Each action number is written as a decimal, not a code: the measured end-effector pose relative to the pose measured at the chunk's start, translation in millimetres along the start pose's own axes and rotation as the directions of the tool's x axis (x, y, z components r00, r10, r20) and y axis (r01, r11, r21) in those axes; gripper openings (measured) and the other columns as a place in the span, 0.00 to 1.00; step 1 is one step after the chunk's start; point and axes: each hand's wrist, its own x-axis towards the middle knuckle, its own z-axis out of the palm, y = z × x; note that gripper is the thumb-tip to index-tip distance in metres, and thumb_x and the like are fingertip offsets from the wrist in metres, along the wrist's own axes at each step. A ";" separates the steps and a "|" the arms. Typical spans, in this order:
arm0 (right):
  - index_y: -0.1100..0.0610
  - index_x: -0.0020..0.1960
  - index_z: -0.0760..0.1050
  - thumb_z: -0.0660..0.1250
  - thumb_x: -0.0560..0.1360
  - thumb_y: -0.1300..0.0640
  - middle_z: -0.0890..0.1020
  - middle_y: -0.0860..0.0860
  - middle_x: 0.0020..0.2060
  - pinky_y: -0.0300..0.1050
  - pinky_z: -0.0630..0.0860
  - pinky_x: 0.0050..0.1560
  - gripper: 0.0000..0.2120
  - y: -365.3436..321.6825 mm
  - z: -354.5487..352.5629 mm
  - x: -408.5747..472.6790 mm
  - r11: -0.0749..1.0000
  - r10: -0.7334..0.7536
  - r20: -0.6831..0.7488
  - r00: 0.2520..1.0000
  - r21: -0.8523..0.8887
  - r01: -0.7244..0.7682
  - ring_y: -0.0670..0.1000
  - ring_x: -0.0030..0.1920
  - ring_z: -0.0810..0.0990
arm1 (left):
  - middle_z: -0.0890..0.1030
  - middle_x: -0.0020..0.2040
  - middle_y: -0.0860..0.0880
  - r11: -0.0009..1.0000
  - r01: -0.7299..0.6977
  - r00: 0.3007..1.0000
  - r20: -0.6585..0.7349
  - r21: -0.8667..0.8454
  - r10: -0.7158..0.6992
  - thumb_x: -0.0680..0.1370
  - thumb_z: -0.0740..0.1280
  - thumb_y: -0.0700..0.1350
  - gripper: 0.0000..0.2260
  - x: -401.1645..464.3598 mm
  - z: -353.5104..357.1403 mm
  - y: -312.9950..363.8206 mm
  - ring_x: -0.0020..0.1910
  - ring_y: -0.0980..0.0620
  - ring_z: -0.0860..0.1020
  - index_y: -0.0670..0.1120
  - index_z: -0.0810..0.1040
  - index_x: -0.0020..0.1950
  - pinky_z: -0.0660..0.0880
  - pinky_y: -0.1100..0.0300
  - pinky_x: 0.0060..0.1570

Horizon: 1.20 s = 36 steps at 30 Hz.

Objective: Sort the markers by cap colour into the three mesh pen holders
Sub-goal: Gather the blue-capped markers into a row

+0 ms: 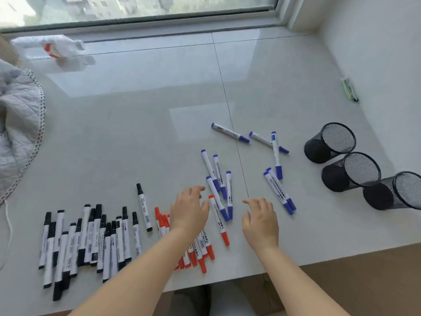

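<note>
Both our hands hover over the sill point(136, 133), fingers loosely spread, nothing gripped. Left hand point(190, 210) sits over the top of the red markers point(200, 254); right hand point(260, 221) is over bare sill between two blue groups.

Key relation: one red marker point(218, 220) lies apart from the red pile, just right of the left hand, long axis running away from us and slightly left, cap end toward us. It touches or overlaps the blue cluster point(219, 185) at its far end; can't tell which. Left hand is nearer to it.

Blue pair point(280, 192) lies just right of and beyond the right hand, similar axis.

Black markers point(86, 242) are grouped far left. The three holders point(330, 142) look empty, far right, so nothing is sorted into them yet. Right hand is nearer them.
</note>
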 end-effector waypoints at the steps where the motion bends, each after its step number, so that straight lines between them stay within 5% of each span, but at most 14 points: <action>1: 0.52 0.62 0.72 0.59 0.75 0.60 0.75 0.50 0.53 0.40 0.70 0.50 0.16 0.6 -1.0 7.6 1.000 -0.030 0.019 0.999 0.004 0.030 0.49 0.52 0.71 | 0.75 0.57 0.52 1.000 -0.011 1.000 0.026 0.024 0.011 0.79 0.59 0.50 0.16 5.4 2.7 4.2 0.57 0.53 0.71 0.53 0.68 0.66 0.71 0.58 0.54; 11: 0.51 0.67 0.69 0.60 0.72 0.67 0.73 0.54 0.58 0.47 0.68 0.50 0.25 -5.4 -8.2 66.5 0.901 -0.408 0.246 0.879 -0.049 0.432 0.56 0.55 0.71 | 0.72 0.57 0.52 0.976 0.078 0.996 0.033 0.202 -0.087 0.73 0.67 0.55 0.20 3.9 33.3 19.4 0.56 0.52 0.70 0.52 0.69 0.62 0.70 0.59 0.51; 18: 0.51 0.71 0.58 0.58 0.73 0.66 0.57 0.54 0.72 0.50 0.62 0.60 0.28 -12.2 -14.7 110.3 0.602 -0.578 0.472 0.666 -0.305 0.738 0.57 0.68 0.58 | 0.69 0.60 0.50 0.971 0.106 0.994 -0.023 0.213 -0.104 0.72 0.66 0.46 0.21 19.1 31.0 13.6 0.57 0.51 0.68 0.50 0.66 0.64 0.68 0.59 0.54; 21: 0.52 0.70 0.58 0.59 0.74 0.64 0.57 0.54 0.73 0.51 0.63 0.62 0.26 -12.2 -17.0 124.2 0.446 -0.636 0.513 0.577 -0.367 0.817 0.57 0.69 0.59 | 0.65 0.65 0.50 0.962 0.011 0.999 -0.045 0.272 0.002 0.72 0.65 0.44 0.25 42.3 21.6 11.1 0.62 0.49 0.65 0.53 0.63 0.68 0.67 0.56 0.56; 25: 0.49 0.62 0.70 0.68 0.68 0.55 0.73 0.48 0.66 0.44 0.72 0.58 0.23 -3.9 -23.7 130.8 0.249 -0.695 0.539 0.476 -0.441 0.863 0.51 0.61 0.74 | 0.61 0.70 0.52 0.899 -0.185 0.982 0.111 0.398 0.153 0.73 0.64 0.44 0.26 75.4 10.6 14.1 0.70 0.50 0.58 0.56 0.61 0.69 0.63 0.53 0.63; 29: 0.47 0.56 0.75 0.73 0.63 0.51 0.79 0.47 0.58 0.43 0.75 0.57 0.21 3.1 -26.6 131.3 0.132 -0.740 0.575 0.348 -0.383 0.914 0.50 0.58 0.77 | 0.60 0.69 0.50 0.838 -0.290 0.953 0.220 0.462 0.209 0.72 0.65 0.44 0.24 96.1 6.3 21.2 0.70 0.47 0.57 0.57 0.64 0.67 0.61 0.52 0.65; 33: 0.55 0.61 0.68 0.66 0.72 0.58 0.74 0.53 0.58 0.50 0.67 0.64 0.19 4.0 -22.4 131.7 0.086 -0.724 0.610 0.322 -0.383 0.920 0.55 0.60 0.71 | 0.59 0.68 0.49 0.776 -0.383 0.923 0.243 0.501 0.299 0.72 0.64 0.44 0.20 109.7 5.5 32.0 0.69 0.46 0.57 0.56 0.68 0.63 0.61 0.51 0.65; 36: 0.52 0.55 0.74 0.70 0.68 0.54 0.78 0.50 0.53 0.45 0.72 0.58 0.16 5.8 -23.1 134.0 0.132 -0.729 0.582 0.361 -0.398 0.908 0.51 0.52 0.76 | 0.61 0.67 0.48 0.714 -0.461 0.887 0.311 0.527 0.342 0.72 0.63 0.43 0.18 118.4 7.8 38.8 0.68 0.46 0.58 0.55 0.69 0.61 0.60 0.50 0.66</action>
